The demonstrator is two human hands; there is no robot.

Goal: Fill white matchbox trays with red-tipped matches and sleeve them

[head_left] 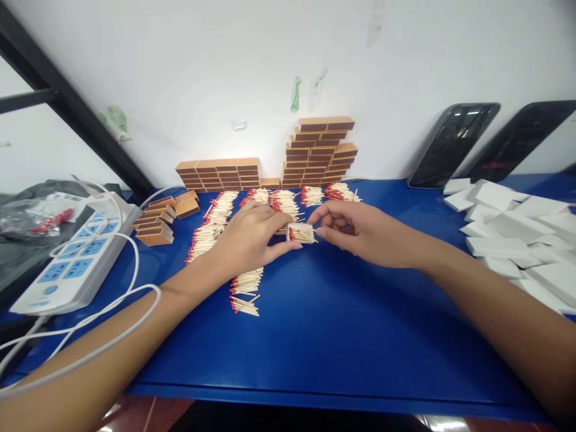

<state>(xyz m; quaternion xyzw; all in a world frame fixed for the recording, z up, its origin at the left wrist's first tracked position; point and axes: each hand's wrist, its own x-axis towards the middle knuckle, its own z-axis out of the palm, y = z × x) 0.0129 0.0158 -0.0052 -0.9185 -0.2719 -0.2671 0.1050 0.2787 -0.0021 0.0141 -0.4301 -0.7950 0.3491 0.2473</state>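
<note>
A small white matchbox tray [308, 240] with red-tipped matches [297, 234] in it is held just above the blue tabletop. My left hand [252, 235] is closed on its left end, thumb in front and fingers behind. At the tray's right end, the curled thumb and index finger of my right hand [360, 231] touch its edge; a matchstick end pokes out beside the thumb. Rows of loose matches [220, 207] lie beyond and left of my hands. A smaller bunch of matches [245, 304] lies nearer the front, below my left wrist.
Brown matchboxes [218, 174] are stacked along the wall, with a taller stack [317, 153] beside them and several loose boxes [154, 221] at left. White empty-looking trays [513, 225] pile up at right. Two phones [454, 144] lean on the wall. A power strip [76, 264] with white cables lies left.
</note>
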